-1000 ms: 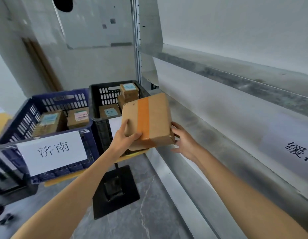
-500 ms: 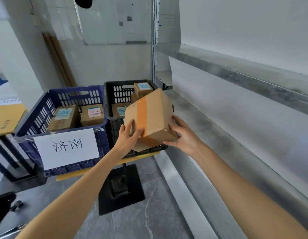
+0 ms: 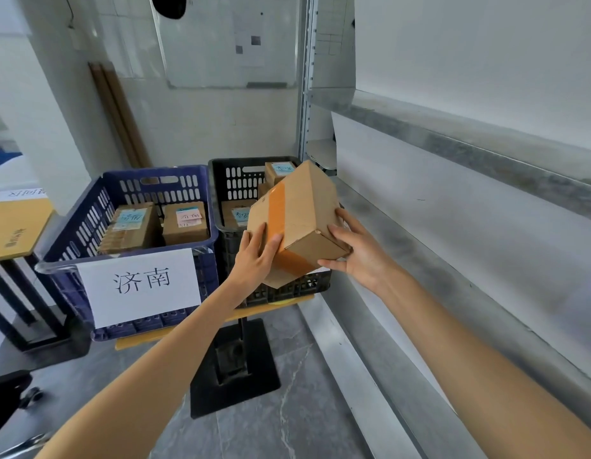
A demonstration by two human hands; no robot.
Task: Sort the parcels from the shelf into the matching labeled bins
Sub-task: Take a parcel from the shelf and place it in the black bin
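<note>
A cardboard parcel [image 3: 304,210] with an orange tape band hangs tilted in the air over the front of the black bin [image 3: 227,180]. My left hand [image 3: 256,256] holds its lower left side, fingers laid over the tape. My right hand [image 3: 360,250] grips its lower right end, thumb under the corner. The black bin has several labelled parcels inside, and its front label is hidden behind the parcel. Left of it stands the blue bin [image 3: 88,226] with a white label [image 3: 140,286] reading 济南, holding two parcels [image 3: 184,221].
The grey metal shelf [image 3: 436,270] runs along the right, with another shelf edge [image 3: 453,144] above it. Both bins rest on a yellow board over a black pedestal stand [image 3: 234,366]. A yellow-topped table [image 3: 12,226] stands at far left. A whiteboard hangs on the back wall.
Both hands have turned the parcel, tipping its right end toward me so the end face shows. My view has swung right and closer to the bins.
</note>
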